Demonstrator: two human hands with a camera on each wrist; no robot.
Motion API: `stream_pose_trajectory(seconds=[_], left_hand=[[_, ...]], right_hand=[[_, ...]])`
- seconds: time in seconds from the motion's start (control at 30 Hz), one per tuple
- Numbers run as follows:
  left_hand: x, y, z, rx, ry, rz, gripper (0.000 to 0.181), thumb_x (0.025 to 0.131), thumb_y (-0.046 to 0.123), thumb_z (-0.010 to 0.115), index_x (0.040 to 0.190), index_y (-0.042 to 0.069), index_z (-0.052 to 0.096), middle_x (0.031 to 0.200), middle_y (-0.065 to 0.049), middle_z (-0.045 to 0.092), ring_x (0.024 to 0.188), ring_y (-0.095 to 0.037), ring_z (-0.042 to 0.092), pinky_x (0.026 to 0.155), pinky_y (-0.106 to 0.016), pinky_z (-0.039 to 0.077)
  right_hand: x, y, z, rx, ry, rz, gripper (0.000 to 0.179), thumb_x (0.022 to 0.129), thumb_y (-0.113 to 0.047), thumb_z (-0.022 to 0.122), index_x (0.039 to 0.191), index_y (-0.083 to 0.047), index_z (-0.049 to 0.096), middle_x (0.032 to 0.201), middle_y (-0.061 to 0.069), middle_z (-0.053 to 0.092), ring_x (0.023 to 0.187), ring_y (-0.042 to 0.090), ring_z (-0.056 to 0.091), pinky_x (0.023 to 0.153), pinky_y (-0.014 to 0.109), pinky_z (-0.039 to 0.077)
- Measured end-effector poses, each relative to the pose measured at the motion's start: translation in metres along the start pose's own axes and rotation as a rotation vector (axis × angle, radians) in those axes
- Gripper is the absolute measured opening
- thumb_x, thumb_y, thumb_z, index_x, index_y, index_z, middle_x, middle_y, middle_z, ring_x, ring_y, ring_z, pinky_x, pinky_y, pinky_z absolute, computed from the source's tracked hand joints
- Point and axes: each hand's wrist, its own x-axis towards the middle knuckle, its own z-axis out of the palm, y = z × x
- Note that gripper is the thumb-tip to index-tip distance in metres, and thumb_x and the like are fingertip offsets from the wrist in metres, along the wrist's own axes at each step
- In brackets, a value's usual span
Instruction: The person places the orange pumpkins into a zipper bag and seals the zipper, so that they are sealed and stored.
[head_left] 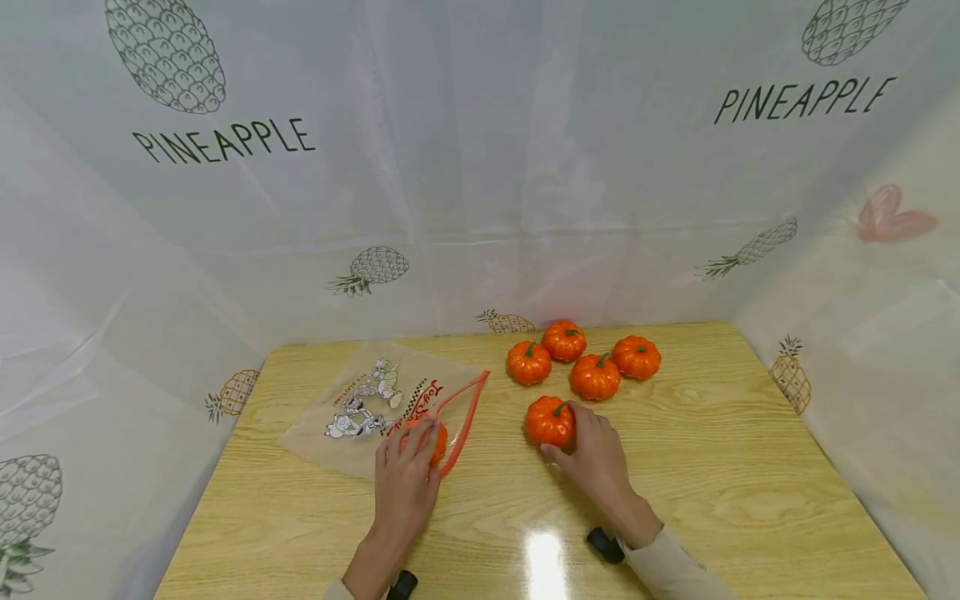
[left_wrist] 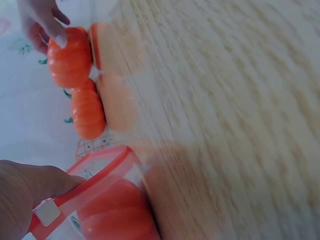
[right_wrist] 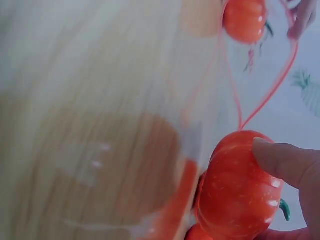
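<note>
A clear zip bag with printed cartoon figures and a red zip edge lies on the left of the table. My left hand holds its mouth, the thumb on the raised red edge in the left wrist view. Inside the mouth sits one small orange pumpkin, partly under that hand. To the right, my right hand grips another pumpkin from its right side, thumb and fingers around it. Its green stem shows in the right wrist view.
Several more orange pumpkins stand grouped behind the right hand, near the table's back edge. The wooden table is enclosed by a whitish sheet printed with pineapples.
</note>
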Motion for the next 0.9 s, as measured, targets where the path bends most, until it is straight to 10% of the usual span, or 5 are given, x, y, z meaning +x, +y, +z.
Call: stream_pose_trajectory(seconds=[0.9], left_hand=[[0.01,0.004,0.002,-0.072,0.0,-0.008,0.069,0.063,0.005,0.1,0.128,0.002,0.076,0.137,-0.009,0.068,0.124,-0.042,0.057,0.101,-0.054,0.04]], right_hand=[[0.002,-0.073,0.042,0.094,-0.145,-0.287,0.08,0.082,-0.03,0.093,0.145,0.0,0.056,0.14,0.016,0.065,0.125,0.038,0.06,0.107,0.054,0.049]])
